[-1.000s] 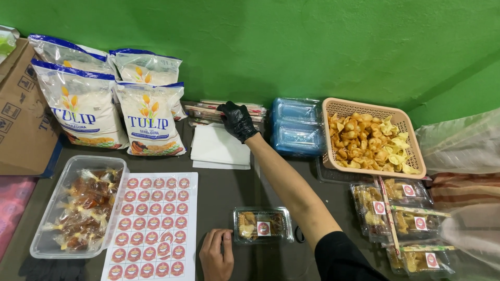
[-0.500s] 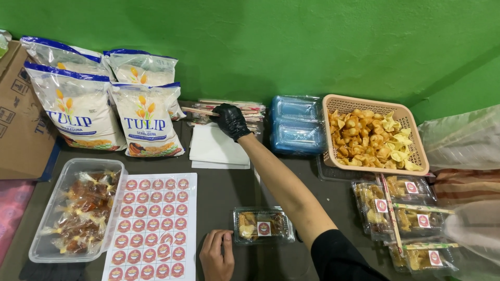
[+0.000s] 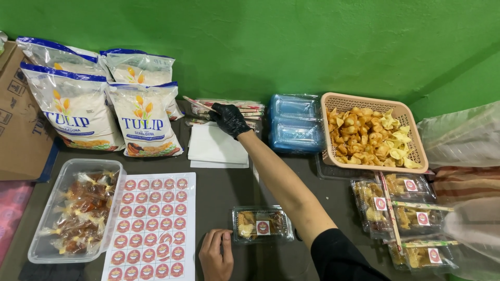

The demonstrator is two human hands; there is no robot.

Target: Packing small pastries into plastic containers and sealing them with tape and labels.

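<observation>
Right hand (image 3: 229,119), black glove, upper centre of frame: my fingers are pinched on one wrapped pair of chopsticks (image 3: 197,104), its end lifted and slanting up to the left off the chopstick pile (image 3: 237,108) against the green wall.

Left hand (image 3: 216,255), bare, bottom centre: flat on the tabletop (image 3: 219,192), fingers loosely spread, holding nothing, just left of the closed snack box (image 3: 262,225) with its round red sticker.

Step in hand, as I judge it: picking chopsticks for that box. Next move calls for drawing the pair free without dragging its neighbours, then laying it across the lid.

Around:
- white paper stack (image 3: 216,147), below the right hand
- sticker sheet (image 3: 153,224), lower left
- sauce-packet tub (image 3: 73,208), far left
- flour bags (image 3: 99,99), upper left
- blue containers (image 3: 296,122)
- basket of fried dumplings (image 3: 371,136), upper right
- finished boxes with chopsticks (image 3: 403,218), lower right
</observation>
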